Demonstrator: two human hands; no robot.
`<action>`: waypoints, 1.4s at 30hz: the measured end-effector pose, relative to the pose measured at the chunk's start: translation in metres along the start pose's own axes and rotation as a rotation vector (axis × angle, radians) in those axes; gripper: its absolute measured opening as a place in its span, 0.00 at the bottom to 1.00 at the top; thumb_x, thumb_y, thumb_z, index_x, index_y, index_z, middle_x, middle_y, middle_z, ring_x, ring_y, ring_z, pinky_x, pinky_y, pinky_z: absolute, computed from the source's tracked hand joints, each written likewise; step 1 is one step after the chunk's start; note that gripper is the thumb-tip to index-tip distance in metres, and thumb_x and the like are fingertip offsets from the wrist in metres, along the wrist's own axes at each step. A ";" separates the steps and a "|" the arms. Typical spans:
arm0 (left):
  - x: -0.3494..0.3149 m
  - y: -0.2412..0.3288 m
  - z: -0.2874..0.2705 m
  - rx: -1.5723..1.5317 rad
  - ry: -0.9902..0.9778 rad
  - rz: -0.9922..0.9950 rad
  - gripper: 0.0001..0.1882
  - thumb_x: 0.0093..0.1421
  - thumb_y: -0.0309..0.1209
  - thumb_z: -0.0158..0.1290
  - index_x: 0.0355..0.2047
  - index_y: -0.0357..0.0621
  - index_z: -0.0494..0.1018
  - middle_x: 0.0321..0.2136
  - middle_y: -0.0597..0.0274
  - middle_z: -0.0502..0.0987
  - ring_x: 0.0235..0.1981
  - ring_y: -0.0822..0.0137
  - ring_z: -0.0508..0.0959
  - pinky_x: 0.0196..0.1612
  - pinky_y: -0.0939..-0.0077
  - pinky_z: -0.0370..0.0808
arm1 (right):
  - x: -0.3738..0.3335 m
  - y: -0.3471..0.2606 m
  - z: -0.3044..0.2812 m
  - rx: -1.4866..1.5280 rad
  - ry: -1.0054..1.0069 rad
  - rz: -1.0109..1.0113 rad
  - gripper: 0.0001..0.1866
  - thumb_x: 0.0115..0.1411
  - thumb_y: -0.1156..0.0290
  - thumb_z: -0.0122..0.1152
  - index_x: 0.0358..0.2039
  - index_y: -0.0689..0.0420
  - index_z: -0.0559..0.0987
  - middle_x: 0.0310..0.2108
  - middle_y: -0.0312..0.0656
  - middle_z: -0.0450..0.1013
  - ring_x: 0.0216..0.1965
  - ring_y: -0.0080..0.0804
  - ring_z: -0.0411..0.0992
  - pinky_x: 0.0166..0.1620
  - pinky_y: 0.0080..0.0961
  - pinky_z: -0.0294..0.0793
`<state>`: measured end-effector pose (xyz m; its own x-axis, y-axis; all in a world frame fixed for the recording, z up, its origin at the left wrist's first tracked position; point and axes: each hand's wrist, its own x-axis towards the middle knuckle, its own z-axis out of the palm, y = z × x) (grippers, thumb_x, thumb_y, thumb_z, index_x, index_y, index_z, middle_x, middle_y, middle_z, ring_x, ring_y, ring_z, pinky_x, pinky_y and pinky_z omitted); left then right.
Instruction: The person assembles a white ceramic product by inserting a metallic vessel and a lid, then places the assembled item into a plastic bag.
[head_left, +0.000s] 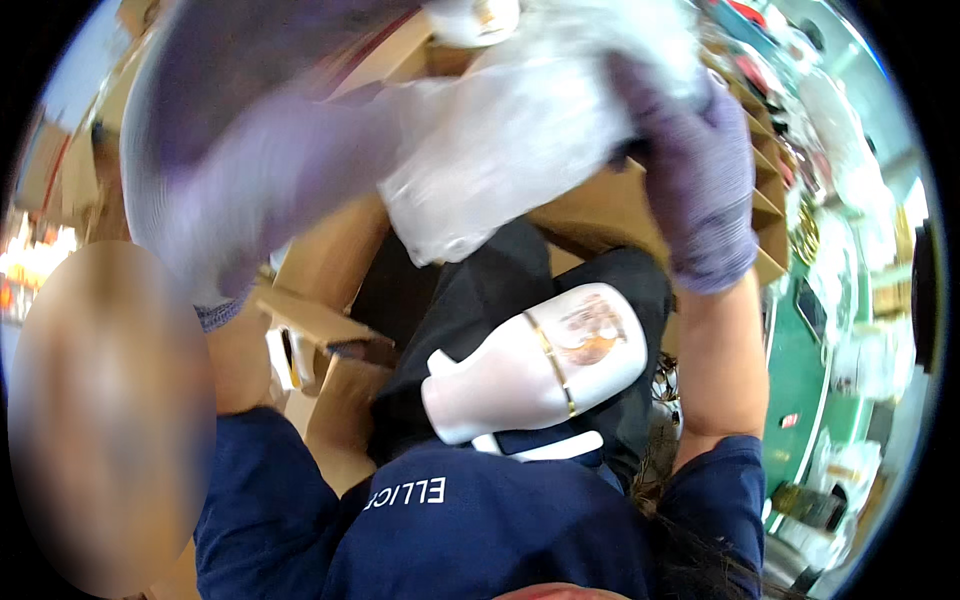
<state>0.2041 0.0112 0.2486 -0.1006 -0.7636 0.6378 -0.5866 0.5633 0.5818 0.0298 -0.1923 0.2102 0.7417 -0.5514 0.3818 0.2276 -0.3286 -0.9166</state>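
Observation:
Both my hands wear purple knit gloves and are raised in front of me. A crumpled, translucent white plastic bag [500, 150] stretches between them. My right hand [700, 190] is closed on the bag's right side, thumb over the plastic. My left hand [270, 180] reaches to the bag's left edge, but motion smears its fingers and I cannot make out their grip. Below, on my lap, a white jug [585, 350] with a gold band and a brown-orange picture lies on its side, its neck toward the lower left and its white handle toward my shirt.
Cardboard boxes with open flaps [320, 320] stand at my left knee and ahead of me. Beyond the bag is another white item with a printed picture [475, 20]. A green table [800, 400] at the right carries plastic wrap, a phone [810, 308] and small goods.

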 end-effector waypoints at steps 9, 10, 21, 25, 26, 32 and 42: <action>0.063 -0.097 0.166 -0.314 0.368 -0.485 0.51 0.53 0.20 0.59 0.73 0.42 0.44 0.46 0.51 0.75 0.43 0.67 0.76 0.47 0.75 0.75 | 0.028 0.057 -0.169 0.491 0.028 0.249 0.24 0.64 0.57 0.64 0.52 0.61 0.72 0.36 0.40 0.75 0.32 0.22 0.75 0.31 0.19 0.75; 0.073 -0.097 0.177 -0.284 0.390 -0.446 0.49 0.53 0.19 0.57 0.73 0.41 0.45 0.44 0.53 0.75 0.40 0.70 0.75 0.44 0.77 0.74 | 0.011 0.048 -0.179 0.408 0.231 0.114 0.30 0.64 0.57 0.62 0.59 0.62 0.66 0.43 0.43 0.73 0.38 0.26 0.75 0.38 0.23 0.76; 0.048 -0.094 0.210 0.389 0.378 -0.247 0.32 0.52 0.12 0.46 0.60 0.37 0.67 0.37 0.57 0.76 0.35 0.65 0.77 0.39 0.70 0.76 | -0.122 0.108 -0.173 0.836 0.801 0.145 0.14 0.61 0.79 0.53 0.48 0.61 0.77 0.37 0.42 0.77 0.38 0.28 0.77 0.45 0.25 0.78; 0.000 -0.158 0.222 0.576 -0.017 -0.160 0.08 0.51 0.16 0.50 0.31 0.37 0.74 0.31 0.53 0.76 0.35 0.54 0.77 0.41 0.67 0.75 | -0.178 0.167 -0.134 0.059 0.602 0.144 0.12 0.64 0.76 0.51 0.46 0.60 0.78 0.33 0.36 0.75 0.34 0.23 0.73 0.40 0.18 0.72; -0.016 -0.166 0.226 0.426 0.038 -0.245 0.07 0.50 0.15 0.49 0.30 0.36 0.73 0.31 0.53 0.77 0.34 0.56 0.77 0.41 0.69 0.74 | -0.195 0.182 -0.131 0.028 0.575 0.278 0.11 0.64 0.76 0.51 0.44 0.60 0.79 0.32 0.36 0.74 0.33 0.22 0.71 0.38 0.18 0.71; -0.072 -0.132 0.232 -0.276 -0.008 -0.475 0.06 0.47 0.14 0.46 0.26 0.34 0.69 0.32 0.55 0.76 0.33 0.63 0.75 0.39 0.75 0.72 | -0.289 0.147 -0.062 0.072 0.515 0.324 0.07 0.64 0.76 0.51 0.41 0.63 0.74 0.32 0.38 0.69 0.27 0.20 0.65 0.31 0.19 0.67; -0.099 -0.117 0.274 -0.138 0.777 -0.551 0.05 0.54 0.14 0.48 0.28 0.36 0.71 0.31 0.61 0.74 0.33 0.73 0.73 0.40 0.81 0.70 | -0.127 0.112 -0.079 -0.081 0.444 -0.008 0.04 0.63 0.74 0.59 0.33 0.62 0.76 0.24 0.37 0.71 0.27 0.20 0.66 0.33 0.20 0.69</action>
<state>0.0629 -0.0658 -0.0208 0.7502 -0.5381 0.3842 -0.2876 0.2577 0.9225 -0.0889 -0.2200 0.0686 0.3939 -0.8183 0.4186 0.1686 -0.3833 -0.9081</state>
